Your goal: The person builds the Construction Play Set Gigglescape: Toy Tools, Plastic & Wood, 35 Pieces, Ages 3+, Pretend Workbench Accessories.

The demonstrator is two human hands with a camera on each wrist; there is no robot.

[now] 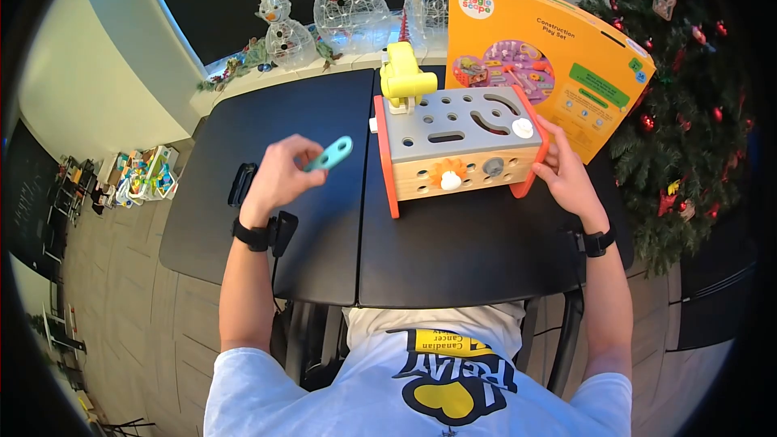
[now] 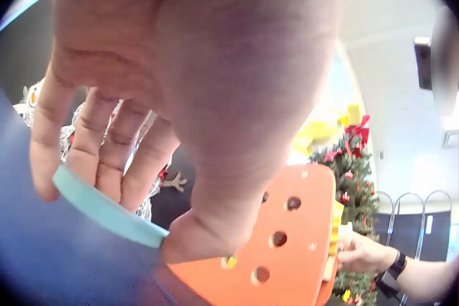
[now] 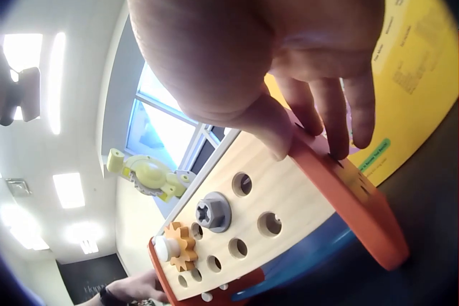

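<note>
My left hand pinches a flat teal toy strip with holes between thumb and fingers, held above the black table left of a toy workbench. In the left wrist view the teal strip spans from thumb to fingertips. My right hand grips the workbench's red-orange right end panel, thumb on the front side and fingers behind. On the wooden front sit an orange gear with a white screw in it and a grey hex bolt. A yellow toy power tool stands on the grey top's left end.
A tall yellow-orange box stands behind the workbench on the right. A small black object lies on the table beside my left hand. A decorated tree is at the right; wire snowmen stand behind the table.
</note>
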